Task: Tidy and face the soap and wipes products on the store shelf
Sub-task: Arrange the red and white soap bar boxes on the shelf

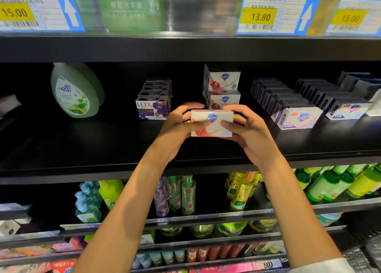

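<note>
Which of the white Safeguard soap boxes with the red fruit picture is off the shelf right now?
The white Safeguard soap box held between the left hand and right hand; the other two sit stacked behind it.

A black store shelving unit (86, 144) filled the whole view, its boards matte and dark, with deep shadow at the back of the middle tier. A clear plastic price rail (185, 12) ran along the upper board's edge and caught bright glare from overhead light. Lower tiers (206, 217) stepped downward, each fronted by a grey strip. No wall, floor or window showed.
</note>
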Available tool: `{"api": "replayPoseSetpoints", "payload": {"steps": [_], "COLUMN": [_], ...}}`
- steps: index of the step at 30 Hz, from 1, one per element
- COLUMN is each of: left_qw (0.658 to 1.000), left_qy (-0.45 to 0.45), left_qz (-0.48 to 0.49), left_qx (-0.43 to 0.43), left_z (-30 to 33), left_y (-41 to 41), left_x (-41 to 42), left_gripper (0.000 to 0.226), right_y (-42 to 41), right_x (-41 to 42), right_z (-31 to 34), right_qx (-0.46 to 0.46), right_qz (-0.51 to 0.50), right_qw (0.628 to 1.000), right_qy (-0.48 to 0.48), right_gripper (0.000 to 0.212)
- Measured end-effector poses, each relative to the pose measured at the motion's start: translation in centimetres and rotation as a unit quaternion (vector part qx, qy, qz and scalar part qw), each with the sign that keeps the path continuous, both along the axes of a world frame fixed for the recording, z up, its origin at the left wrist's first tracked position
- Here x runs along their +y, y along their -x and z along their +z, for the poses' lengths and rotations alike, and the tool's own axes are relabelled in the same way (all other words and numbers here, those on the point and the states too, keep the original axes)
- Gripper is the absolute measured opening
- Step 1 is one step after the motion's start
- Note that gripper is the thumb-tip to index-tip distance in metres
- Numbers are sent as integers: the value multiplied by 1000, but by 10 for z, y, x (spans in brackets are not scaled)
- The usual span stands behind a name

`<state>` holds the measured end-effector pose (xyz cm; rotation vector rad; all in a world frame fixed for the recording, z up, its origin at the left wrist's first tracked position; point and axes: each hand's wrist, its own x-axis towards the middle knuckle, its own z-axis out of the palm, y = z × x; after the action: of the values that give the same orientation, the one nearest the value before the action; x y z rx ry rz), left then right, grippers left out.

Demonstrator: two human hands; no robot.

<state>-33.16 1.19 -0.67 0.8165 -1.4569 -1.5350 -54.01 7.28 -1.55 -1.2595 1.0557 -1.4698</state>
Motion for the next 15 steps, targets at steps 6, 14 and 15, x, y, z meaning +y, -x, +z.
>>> {"api": "replayPoseSetpoints", "payload": {"steps": [6,14,15], "left_qw": [998,992,991], "left_qy": [20,17,21], "left_qz": [61,121,125], "left_qx": [-26,-38,-44], "left_z": [0,-5,-6], "left_y": [-2,-24,-29], "left_x": [-2,-11,-11], "left_gripper": [45,44,45], "right_y": [-1,25,26], "right_x": [-3,8,8], "right_z": [-2,-19,-20], "right_qx": [59,460,489], "right_qz": [-35,-132,-120], "right_qw": [997,878,864], "right_qy": [18,19,19], "right_gripper": [37,40,41]}}
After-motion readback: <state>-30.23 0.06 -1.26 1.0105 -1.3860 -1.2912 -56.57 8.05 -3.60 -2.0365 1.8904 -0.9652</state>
